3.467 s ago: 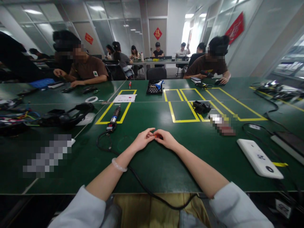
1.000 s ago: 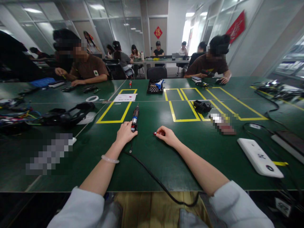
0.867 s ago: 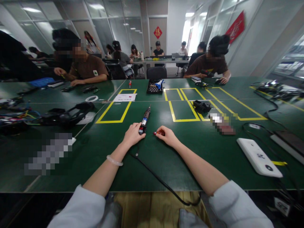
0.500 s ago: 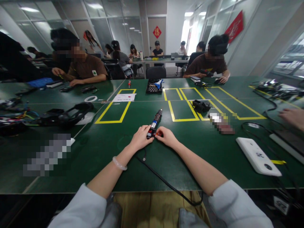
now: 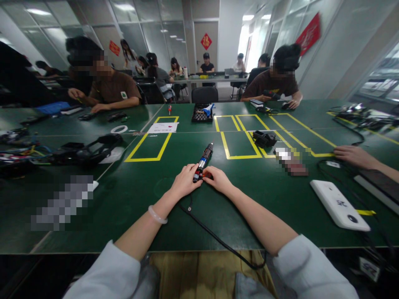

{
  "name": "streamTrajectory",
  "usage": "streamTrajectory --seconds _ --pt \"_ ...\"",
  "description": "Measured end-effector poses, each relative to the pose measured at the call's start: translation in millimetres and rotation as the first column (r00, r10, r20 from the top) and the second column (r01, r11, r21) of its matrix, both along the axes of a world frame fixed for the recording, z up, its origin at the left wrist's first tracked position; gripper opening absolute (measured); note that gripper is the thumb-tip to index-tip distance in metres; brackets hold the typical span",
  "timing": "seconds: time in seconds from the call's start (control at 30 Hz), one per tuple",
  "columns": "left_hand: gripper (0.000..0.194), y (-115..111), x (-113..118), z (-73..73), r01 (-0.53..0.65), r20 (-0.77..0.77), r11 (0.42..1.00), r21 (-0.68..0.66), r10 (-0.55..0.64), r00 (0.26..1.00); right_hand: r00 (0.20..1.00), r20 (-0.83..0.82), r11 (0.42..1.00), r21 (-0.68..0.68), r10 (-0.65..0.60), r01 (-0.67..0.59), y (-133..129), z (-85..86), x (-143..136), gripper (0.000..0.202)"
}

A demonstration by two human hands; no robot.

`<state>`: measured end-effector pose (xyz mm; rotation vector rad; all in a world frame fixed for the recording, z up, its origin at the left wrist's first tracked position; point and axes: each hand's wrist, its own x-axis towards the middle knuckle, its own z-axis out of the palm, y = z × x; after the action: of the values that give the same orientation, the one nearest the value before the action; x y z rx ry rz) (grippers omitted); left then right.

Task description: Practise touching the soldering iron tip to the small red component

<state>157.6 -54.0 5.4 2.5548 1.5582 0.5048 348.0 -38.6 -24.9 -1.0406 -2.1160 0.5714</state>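
An electric screwdriver point(image 5: 205, 156), its inner parts exposed, lies on the green table with its narrow tip pointing away from me. Black housing, a silver cylinder and a blue band show along it. My left hand point(image 5: 186, 181) is closed around its near end from the left, thumb at the bottom. From the right, my right hand point(image 5: 219, 179) pinches a small orange-red part point(image 5: 207, 176) against that same end. The fingers partly cover this part, so its exact kind does not show. A black cable point(image 5: 215, 236) passes under my forearms and hangs over the table edge.
A white power bank point(image 5: 339, 205) and a dark notebook point(image 5: 378, 189) lie at right, near another person's hand point(image 5: 355, 157). Ahead are a black bit tray point(image 5: 199, 118), a black bracket-like part point(image 5: 263, 139) and yellow tape outlines point(image 5: 143, 160). A black headset point(image 5: 90, 153) sits left.
The other person's hand at right has come lower and now rests on the table. A person standing far back has straightened. My hands and the screwdriver have hardly moved.
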Motion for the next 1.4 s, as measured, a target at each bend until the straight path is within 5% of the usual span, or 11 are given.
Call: streamTrajectory --seconds 0.4,0.63,0.97,1.23,1.4 --pt "0.052 -1.3 18.1 -2.3 -0.149 -0.127 0.981 0.122 0.165 0.978 1.000 0.004 1.000 0.030 -0.008 0.008 -3.7 3.0 2.8 0.011" --pt "0.059 6.3 3.5 -3.4 -0.154 -0.174 0.981 0.116 0.173 0.970 1.000 -0.011 1.000 -0.009 -0.014 0.014 -4.1 3.2 4.3 0.014" --pt "0.062 40.4 -72.7 1.2 -0.396 -0.249 0.917 0.037 0.393 0.885 1.000 -0.028 1.000 -0.024 -0.014 0.013 -4.3 3.1 5.2 0.011" --pt "0.064 60.0 -155.2 -0.3 -0.636 -0.245 0.771 0.017 0.620 0.745 1.000 -0.006 1.000 -0.021 -0.015 0.015 -4.3 3.5 5.4 0.011" --pt "0.060 57.5 -174.9 -0.3 -0.729 -0.176 0.684 0.037 0.722 0.669 1.000 0.007 1.000 -0.018 -0.017 0.017 -3.5 2.9 5.6 0.012"
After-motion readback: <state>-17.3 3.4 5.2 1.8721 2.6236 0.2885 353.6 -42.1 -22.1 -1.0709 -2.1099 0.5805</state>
